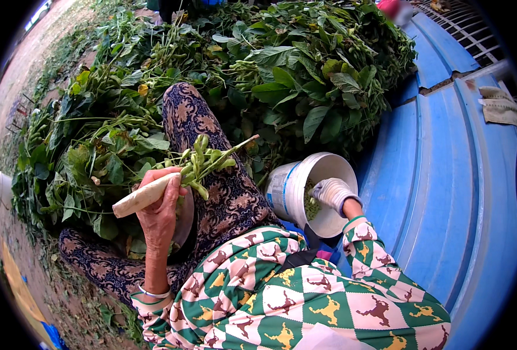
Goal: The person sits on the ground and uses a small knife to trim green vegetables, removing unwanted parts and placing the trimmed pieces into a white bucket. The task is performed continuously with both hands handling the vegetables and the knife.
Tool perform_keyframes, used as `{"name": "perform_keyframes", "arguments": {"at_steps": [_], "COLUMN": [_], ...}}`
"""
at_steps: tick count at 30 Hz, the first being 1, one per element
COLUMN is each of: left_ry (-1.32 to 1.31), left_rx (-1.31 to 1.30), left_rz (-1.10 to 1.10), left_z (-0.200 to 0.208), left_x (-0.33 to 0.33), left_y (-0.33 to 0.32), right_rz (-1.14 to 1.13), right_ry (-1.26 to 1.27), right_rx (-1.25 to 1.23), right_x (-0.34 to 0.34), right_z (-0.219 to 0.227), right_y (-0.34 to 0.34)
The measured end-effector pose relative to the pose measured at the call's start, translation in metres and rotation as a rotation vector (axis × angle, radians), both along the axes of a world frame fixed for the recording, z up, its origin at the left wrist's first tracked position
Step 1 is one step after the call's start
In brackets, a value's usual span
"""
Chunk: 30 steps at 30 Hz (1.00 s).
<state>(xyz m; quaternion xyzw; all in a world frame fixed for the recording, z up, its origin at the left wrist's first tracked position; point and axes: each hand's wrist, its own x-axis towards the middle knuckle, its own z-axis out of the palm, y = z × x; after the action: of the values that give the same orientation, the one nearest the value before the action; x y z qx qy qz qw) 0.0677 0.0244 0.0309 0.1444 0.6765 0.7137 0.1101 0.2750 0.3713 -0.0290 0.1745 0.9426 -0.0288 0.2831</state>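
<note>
The left hand (160,201) is closed around a stem of green pods (203,163), just left of the frame's middle. It looks light and firm, probably best held by the stalk. The gloved right hand (333,194) dips inside the white bucket (329,223); its grip is hidden.

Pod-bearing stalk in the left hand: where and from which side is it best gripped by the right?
Probably pinch the bare stem end, with the right hand coming from the right. That thin tip juts up and right, beyond the green pods clustered near the left hand, so it should be easier to grasp without squeezing them.
</note>
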Motion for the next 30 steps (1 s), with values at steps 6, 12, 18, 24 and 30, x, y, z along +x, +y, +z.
{"name": "perform_keyframes", "arguments": {"at_steps": [6,12,18,24,30], "left_ry": [-0.030,-0.043,0.232,0.295,-0.268], "left_rx": [0.002,0.008,-0.156,-0.124,0.143], "left_rz": [0.003,-0.023,-0.078,-0.007,0.086], "left_z": [0.007,0.002,-0.006,-0.004,0.003], "left_x": [0.005,0.008,0.010,0.012,0.020], "left_y": [-0.003,-0.010,-0.018,-0.016,-0.026], "right_rz": [-0.394,-0.327,0.091,-0.057,-0.147], "right_ry": [0.414,0.225,0.513,0.263,0.160], "right_rx": [-0.060,-1.459,-1.078,-1.029,-1.143], "right_x": [-0.062,-0.150,-0.177,-0.174,-0.178], "right_z": [0.051,0.076,0.054,0.059,0.063], "right_y": [-0.033,-0.141,-0.195,-0.191,-0.198]}}
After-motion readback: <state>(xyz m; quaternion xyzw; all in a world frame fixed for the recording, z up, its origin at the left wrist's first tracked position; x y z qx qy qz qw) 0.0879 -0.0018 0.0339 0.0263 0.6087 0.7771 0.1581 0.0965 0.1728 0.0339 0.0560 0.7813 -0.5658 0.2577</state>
